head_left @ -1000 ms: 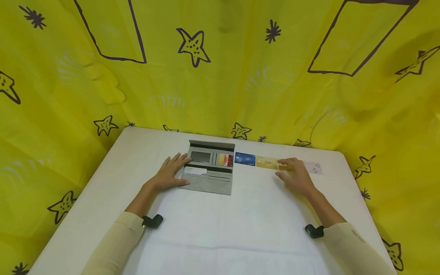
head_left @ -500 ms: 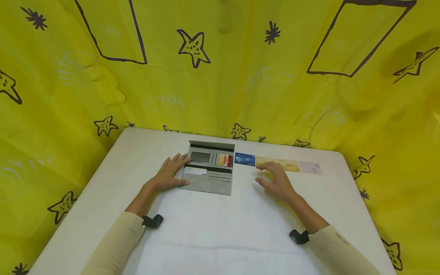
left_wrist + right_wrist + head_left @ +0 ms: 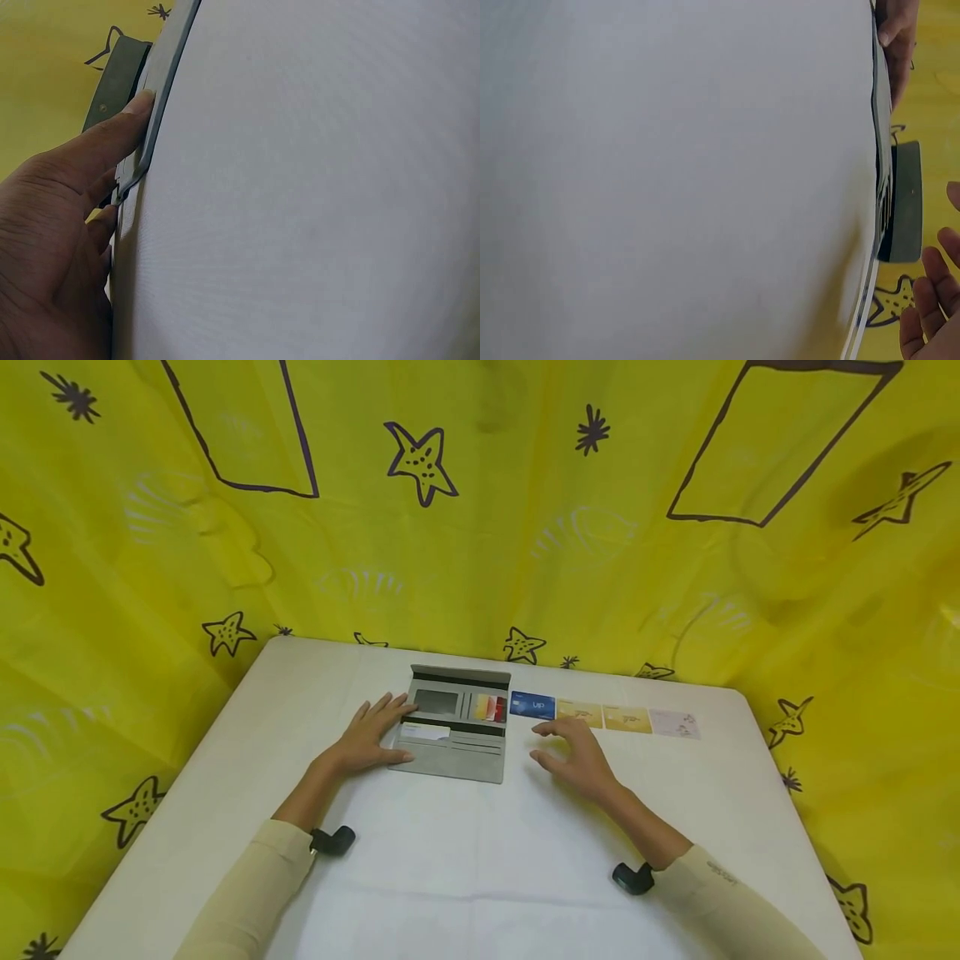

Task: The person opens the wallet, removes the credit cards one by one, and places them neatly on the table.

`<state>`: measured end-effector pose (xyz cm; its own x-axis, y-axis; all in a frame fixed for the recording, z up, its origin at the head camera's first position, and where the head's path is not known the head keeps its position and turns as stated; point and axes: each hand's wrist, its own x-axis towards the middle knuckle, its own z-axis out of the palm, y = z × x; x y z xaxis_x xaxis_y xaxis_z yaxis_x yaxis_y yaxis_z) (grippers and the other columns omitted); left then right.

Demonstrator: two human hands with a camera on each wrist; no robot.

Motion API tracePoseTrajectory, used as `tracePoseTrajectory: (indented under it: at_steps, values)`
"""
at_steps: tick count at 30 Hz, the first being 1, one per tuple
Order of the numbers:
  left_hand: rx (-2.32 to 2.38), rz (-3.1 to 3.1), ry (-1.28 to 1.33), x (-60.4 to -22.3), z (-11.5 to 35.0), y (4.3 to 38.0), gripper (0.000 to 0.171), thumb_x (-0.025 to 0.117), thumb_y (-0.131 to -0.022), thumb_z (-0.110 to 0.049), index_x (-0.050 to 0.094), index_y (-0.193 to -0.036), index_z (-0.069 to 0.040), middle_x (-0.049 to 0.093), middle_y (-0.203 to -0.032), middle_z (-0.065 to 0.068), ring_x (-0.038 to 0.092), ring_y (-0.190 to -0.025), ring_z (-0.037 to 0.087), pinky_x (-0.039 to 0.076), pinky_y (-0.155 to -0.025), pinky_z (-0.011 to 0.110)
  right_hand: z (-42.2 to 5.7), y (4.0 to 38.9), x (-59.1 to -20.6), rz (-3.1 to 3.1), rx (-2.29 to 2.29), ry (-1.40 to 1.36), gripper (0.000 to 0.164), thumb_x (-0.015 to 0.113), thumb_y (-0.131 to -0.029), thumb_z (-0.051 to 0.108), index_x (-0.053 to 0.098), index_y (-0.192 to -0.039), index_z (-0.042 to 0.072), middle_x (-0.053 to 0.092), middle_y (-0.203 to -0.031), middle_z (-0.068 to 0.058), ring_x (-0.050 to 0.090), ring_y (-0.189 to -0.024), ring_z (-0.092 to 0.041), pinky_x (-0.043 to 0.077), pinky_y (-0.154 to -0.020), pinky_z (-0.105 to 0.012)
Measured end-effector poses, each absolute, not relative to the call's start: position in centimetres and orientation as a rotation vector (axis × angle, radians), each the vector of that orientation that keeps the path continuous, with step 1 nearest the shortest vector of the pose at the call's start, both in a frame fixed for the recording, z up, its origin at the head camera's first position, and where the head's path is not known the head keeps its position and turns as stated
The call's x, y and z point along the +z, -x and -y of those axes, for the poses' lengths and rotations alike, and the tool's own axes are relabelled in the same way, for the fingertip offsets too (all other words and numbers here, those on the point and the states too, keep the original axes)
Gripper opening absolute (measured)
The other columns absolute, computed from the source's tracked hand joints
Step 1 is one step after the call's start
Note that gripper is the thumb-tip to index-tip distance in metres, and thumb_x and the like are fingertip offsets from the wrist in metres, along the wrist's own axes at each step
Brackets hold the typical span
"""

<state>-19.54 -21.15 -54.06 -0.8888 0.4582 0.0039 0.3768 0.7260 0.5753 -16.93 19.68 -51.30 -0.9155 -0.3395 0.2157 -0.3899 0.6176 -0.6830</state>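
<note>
A grey wallet [image 3: 450, 767] lies unfolded on the white table, its narrow flap raised at the back. Yellow, orange and red cards [image 3: 491, 708] fill its upper right slots, and a white card [image 3: 425, 732] sits in a lower pocket. My left hand [image 3: 366, 739] rests on the wallet's left side with fingers spread; the left wrist view shows the thumb [image 3: 112, 139] on the edge. To the wallet's right, my right hand [image 3: 581, 764] hovers with loosely bent fingers, holding nothing. Behind it runs a row: a blue VIP card [image 3: 531, 705], two gold cards [image 3: 627, 719] and a pale flowered card [image 3: 675, 723].
The white table [image 3: 480, 860] has a back edge close behind the wallet and cards. A yellow curtain [image 3: 480, 527] with starfish drawings hangs around it. Small black cameras [image 3: 633, 878] are strapped at both wrists.
My right hand has moved left along the card row, from the second gold card to below the blue card, uncovering the gold and pale cards. My left hand and the wallet stay put.
</note>
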Motion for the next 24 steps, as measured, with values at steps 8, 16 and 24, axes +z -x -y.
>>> tracePoseTrajectory:
  at_steps: [8, 16, 24]
  values:
    - [0.88, -2.785, -0.665, -54.1, 21.1, 19.5, 0.088, 0.081, -0.088, -0.042, 0.042, -0.161, -0.012, 0.025, -0.172, 0.016, 0.008, -0.16, 0.038, -0.006, -0.126, 0.06, -17.1, 16.9, -51.2, 2.73, 1.224, -0.658, 0.034, 0.083, -0.091, 0.017, 0.074, -0.121, 0.005, 0.071, -0.118, -0.008, 0.058, -0.113, -0.029, 0.049, -0.097, -0.051]
    - [0.872, -2.792, -0.67, -54.2, 21.3, 19.6, 0.088, 0.08, -0.088, -0.042, 0.042, -0.161, -0.012, 0.025, -0.172, 0.016, 0.008, -0.16, 0.039, -0.005, -0.125, 0.061, -14.7, 17.2, -51.5, 2.707, 1.271, -0.682, 0.035, 0.084, -0.089, 0.013, 0.074, -0.121, 0.002, 0.07, -0.113, -0.011, 0.061, -0.109, -0.03, 0.052, -0.094, -0.05]
    - [0.878, -2.792, -0.693, -54.2, 21.2, 19.7, 0.087, 0.08, -0.09, -0.041, 0.041, -0.161, -0.01, 0.025, -0.172, 0.016, 0.007, -0.16, 0.039, -0.005, -0.125, 0.061, -12.3, 17.6, -51.4, 2.788, 1.288, -0.652, 0.036, 0.082, -0.092, 0.014, 0.072, -0.124, 0.002, 0.069, -0.117, -0.01, 0.062, -0.11, -0.028, 0.052, -0.097, -0.046]
